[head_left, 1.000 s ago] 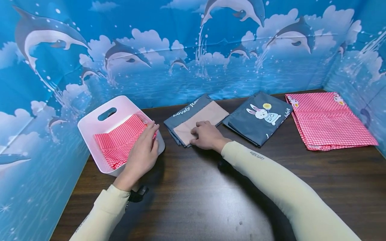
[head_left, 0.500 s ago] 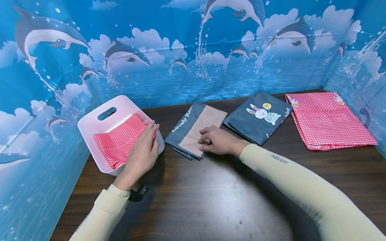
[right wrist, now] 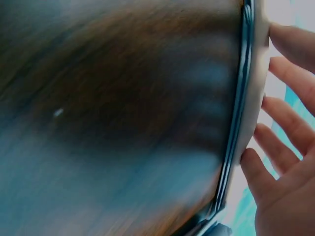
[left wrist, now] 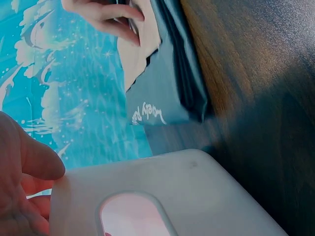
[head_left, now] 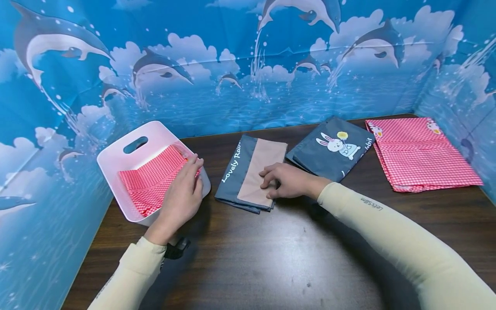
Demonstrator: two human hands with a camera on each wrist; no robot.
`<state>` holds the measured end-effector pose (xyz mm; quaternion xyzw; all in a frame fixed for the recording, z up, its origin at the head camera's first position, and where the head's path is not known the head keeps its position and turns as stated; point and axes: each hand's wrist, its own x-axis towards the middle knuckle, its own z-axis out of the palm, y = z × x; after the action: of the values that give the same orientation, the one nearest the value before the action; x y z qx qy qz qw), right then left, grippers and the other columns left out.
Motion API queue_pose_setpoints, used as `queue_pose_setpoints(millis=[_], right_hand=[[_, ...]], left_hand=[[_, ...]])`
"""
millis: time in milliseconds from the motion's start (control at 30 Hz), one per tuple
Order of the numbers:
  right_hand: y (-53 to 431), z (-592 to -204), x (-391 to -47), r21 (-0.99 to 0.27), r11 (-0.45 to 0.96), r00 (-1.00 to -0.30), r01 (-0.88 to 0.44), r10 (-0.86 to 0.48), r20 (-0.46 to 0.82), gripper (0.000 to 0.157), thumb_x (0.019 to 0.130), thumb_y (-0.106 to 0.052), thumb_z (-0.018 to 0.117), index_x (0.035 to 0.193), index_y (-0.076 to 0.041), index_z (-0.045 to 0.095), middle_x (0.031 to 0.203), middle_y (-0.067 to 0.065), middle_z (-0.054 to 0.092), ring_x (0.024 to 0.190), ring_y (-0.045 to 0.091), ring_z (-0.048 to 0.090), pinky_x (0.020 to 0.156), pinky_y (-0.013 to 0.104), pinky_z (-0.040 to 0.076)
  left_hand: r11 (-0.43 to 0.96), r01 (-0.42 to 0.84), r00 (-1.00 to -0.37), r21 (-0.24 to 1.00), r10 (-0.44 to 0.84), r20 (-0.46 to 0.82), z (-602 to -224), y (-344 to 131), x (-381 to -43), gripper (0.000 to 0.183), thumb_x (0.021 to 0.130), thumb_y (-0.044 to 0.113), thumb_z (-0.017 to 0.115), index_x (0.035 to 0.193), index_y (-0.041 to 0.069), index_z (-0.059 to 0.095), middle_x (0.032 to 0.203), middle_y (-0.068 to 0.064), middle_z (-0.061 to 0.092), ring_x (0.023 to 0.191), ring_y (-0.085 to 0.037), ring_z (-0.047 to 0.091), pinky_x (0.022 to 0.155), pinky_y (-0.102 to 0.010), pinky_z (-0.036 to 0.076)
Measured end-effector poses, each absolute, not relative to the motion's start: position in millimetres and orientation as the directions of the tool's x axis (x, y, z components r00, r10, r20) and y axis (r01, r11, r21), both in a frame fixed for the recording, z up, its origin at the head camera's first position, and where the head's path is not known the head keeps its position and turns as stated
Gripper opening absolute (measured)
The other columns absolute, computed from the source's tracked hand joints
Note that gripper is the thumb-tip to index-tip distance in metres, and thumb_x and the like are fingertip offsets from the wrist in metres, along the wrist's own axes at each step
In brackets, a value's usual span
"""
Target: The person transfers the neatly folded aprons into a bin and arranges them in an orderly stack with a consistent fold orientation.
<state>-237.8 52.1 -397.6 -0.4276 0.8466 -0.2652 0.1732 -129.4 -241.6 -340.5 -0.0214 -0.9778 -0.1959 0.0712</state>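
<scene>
A white bin (head_left: 112,163) with an oval handle hole stands at the left, and a folded red gingham cloth (head_left: 151,181) lies in it. My left hand (head_left: 184,189) lies over the bin's right rim, thumb outside and fingers on the inner side; the left wrist view shows the thumb at the rim. A folded dark grey-blue cloth (head_left: 234,181) with a peach panel and white "Lovely Rabb..." lettering lies flat to the right of the bin. My right hand (head_left: 290,181) touches its peach panel (right wrist: 253,98) with spread fingertips, seen from the side in the right wrist view.
A second dark folded cloth (head_left: 329,159) with a white rabbit print lies just right of my right hand. Further right is a folded red gingham cloth (head_left: 422,159). A blue dolphin-print backdrop (head_left: 271,77) rises behind the dark wooden table (head_left: 252,258).
My right hand has moved right and slightly nearer, and the lettered cloth has turned and slid the same way under its fingertips. The left hand has stayed at the bin's rim.
</scene>
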Motion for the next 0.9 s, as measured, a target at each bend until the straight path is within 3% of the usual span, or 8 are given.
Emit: queue_pose_setpoints(millis=[467, 733, 900], right_hand=[[67, -393, -236, -0.670, 0.493, -0.560, -0.555, -0.817, -0.138, 0.024, 0.083, -0.009, 0.091, 0.104, -0.018, 0.086, 0.150, 0.007, 0.067, 0.150, 0.033, 0.052, 0.123, 0.052, 0.044], [67, -393, -234, -0.675, 0.483, -0.565, -0.558, -0.816, -0.116, 0.023, 0.082, -0.008, 0.092, 0.102, -0.017, 0.086, 0.149, 0.008, 0.068, 0.152, 0.032, 0.051, 0.125, 0.052, 0.042], [68, -394, -233, -0.681, 0.491, -0.570, -0.544, -0.812, -0.130, 0.023, 0.084, -0.009, 0.091, 0.104, -0.018, 0.086, 0.151, 0.007, 0.067, 0.154, 0.032, 0.048, 0.126, 0.053, 0.040]], left_hand=[[0.925, 0.068, -0.987, 0.374, 0.008, 0.160, -341, -240, -131, 0.056, 0.105, 0.009, 0.061, 0.158, -0.002, 0.047, 0.173, -0.022, 0.037, 0.161, -0.043, 0.035, 0.128, -0.063, 0.032], [0.927, 0.066, -0.988, 0.369, 0.008, 0.157, -339, -238, -132, 0.056, 0.106, 0.010, 0.060, 0.159, -0.002, 0.046, 0.173, -0.022, 0.036, 0.161, -0.044, 0.034, 0.129, -0.064, 0.030], [0.938, 0.109, -0.975, 0.328, 0.037, 0.219, -340, -233, -130, 0.056, 0.103, 0.010, 0.063, 0.155, -0.004, 0.049, 0.171, -0.025, 0.038, 0.159, -0.046, 0.035, 0.129, -0.067, 0.028]])
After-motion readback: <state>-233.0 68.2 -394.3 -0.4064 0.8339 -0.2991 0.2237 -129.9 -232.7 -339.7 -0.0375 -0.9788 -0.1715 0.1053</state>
